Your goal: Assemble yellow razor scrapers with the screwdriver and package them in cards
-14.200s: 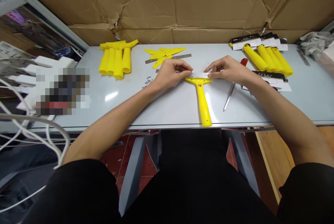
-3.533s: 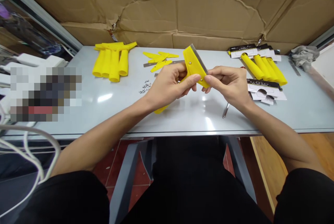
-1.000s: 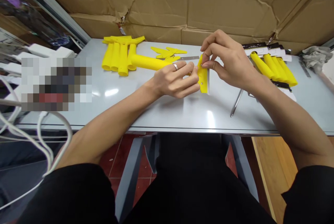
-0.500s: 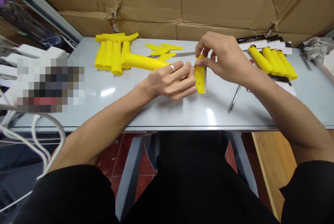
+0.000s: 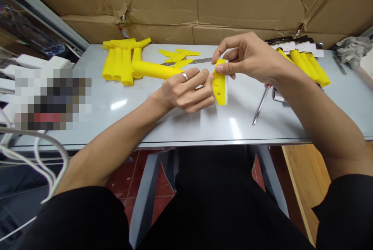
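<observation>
My left hand [image 5: 189, 92], a ring on one finger, is closed around a yellow scraper [image 5: 157, 70] just behind its head, with the round handle sticking out to the left. My right hand [image 5: 247, 57] pinches the far end of the flat yellow head, thumb on top and fingers behind. A pale blade edge runs along the head's right side. Dark marks and a small hole show on its face. Part of the scraper is hidden under my left fingers. Below my right wrist lies a screwdriver [image 5: 261, 104], its handle mostly covered by my forearm.
Stacked yellow handles [image 5: 118, 63] stand at the back left. Flat yellow pieces [image 5: 179, 54] and a metal strip [image 5: 201, 61] lie behind my hands. Yellow scrapers with black-and-white cards [image 5: 310, 65] lie right. White cables [image 5: 55, 141] hang left; cardboard [image 5: 163, 5] walls the back.
My right thumb has slid onto the face of the scraper head, and the fingers have straightened. The left grip stays the same. The whole view has shifted slightly.
</observation>
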Action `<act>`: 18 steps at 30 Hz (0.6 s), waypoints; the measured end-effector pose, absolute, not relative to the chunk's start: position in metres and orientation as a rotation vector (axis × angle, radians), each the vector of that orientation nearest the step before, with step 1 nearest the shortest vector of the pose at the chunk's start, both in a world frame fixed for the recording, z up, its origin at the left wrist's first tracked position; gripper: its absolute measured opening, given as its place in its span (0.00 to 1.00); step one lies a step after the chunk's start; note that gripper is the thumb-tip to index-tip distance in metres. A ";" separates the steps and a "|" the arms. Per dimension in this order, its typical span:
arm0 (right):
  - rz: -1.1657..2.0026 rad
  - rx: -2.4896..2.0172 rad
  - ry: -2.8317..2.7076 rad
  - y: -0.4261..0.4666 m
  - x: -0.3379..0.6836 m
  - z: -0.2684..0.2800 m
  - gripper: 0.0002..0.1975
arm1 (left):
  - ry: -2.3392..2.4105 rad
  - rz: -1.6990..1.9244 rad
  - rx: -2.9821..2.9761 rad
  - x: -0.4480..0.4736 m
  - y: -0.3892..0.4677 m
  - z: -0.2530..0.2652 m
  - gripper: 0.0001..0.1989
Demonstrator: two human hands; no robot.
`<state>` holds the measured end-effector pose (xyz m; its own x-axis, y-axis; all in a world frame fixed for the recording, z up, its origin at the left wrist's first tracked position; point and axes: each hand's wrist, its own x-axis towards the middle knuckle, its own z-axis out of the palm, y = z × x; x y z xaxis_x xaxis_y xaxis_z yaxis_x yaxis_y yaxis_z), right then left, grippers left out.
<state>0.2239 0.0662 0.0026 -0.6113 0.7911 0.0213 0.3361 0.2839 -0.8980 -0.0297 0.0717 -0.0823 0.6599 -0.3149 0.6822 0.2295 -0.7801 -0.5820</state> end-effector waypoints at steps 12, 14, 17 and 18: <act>1.291 -0.948 -1.952 0.060 0.216 -0.001 0.31 | 0.095 -1.140 -1.966 -0.028 0.073 -0.071 0.14; 1.308 -0.965 -1.947 0.059 0.218 0.002 0.31 | 0.083 -1.127 -1.984 -0.030 0.073 -0.071 0.14; 1.309 -1.022 -1.960 0.054 0.217 0.006 0.30 | -0.019 -1.040 -2.128 -0.035 0.074 -0.075 0.11; 1.294 -1.041 -1.961 0.051 0.215 0.007 0.29 | -0.048 -0.994 -2.136 -0.036 0.075 -0.077 0.11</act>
